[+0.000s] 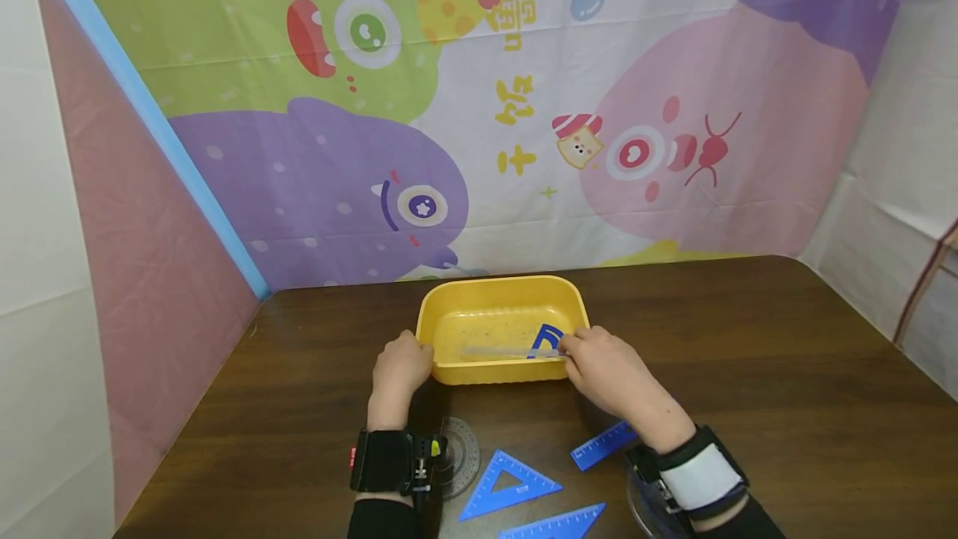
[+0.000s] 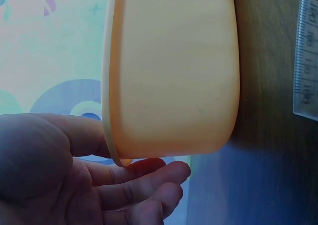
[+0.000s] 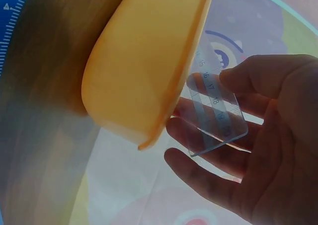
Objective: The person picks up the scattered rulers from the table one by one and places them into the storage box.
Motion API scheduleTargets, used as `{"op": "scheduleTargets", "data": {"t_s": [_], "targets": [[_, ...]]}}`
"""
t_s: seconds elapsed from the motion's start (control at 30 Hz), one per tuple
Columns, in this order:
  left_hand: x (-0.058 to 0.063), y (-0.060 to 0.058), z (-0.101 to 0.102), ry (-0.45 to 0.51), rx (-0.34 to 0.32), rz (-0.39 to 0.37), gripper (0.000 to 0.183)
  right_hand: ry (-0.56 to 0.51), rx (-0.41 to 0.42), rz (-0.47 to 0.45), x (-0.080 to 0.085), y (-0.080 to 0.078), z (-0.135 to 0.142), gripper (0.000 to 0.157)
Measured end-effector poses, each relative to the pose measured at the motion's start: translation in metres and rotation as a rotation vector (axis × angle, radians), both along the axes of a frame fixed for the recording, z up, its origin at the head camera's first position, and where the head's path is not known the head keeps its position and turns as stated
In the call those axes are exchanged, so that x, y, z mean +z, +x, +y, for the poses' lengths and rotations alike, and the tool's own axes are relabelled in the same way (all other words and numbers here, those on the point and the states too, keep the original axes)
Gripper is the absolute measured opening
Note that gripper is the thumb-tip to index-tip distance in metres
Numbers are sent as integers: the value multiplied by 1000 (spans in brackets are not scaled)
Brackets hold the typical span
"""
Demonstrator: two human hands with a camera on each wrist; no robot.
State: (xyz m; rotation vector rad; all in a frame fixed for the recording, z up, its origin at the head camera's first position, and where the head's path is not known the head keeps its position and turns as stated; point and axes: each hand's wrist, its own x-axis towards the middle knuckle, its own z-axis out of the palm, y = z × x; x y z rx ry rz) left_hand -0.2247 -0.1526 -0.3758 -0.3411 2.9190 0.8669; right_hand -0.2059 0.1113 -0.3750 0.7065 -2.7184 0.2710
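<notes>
A yellow plastic basin [image 1: 486, 373] stands at the far middle of the table. My left hand [image 1: 400, 368] holds its left rim, thumb on the inner side and fingers beneath in the left wrist view. At the basin's right end, my right hand [image 1: 614, 373] pinches a clear ruler [image 3: 218, 108] between thumb and fingers. The ruler's numbers near 15 to 19 show in the right wrist view, and its length reaches across the basin in the head view. A blue piece with a curved cutout [image 1: 546, 331] lies in the basin, partly behind the right fingers.
Nearer on the table lie a clear protractor [image 1: 467, 456], a blue set square [image 1: 482, 499], another blue triangle [image 1: 565, 524] and a blue ruler [image 1: 602, 445]. A clear rounded item [image 1: 639, 506] is partly under the right wrist. A printed cloth [image 1: 524, 231] hangs behind the table.
</notes>
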Motion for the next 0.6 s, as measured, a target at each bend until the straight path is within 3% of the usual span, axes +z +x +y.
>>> {"op": "scheduleTargets", "data": {"t_s": [0.23,0.6], "targets": [[0,0,0,-3,-4,8,32,34,4,86,-3,-1,-2,9],[1,0,-1,-7,-9,10,32,-12,46,200,-7,-2,-6,4]]}}
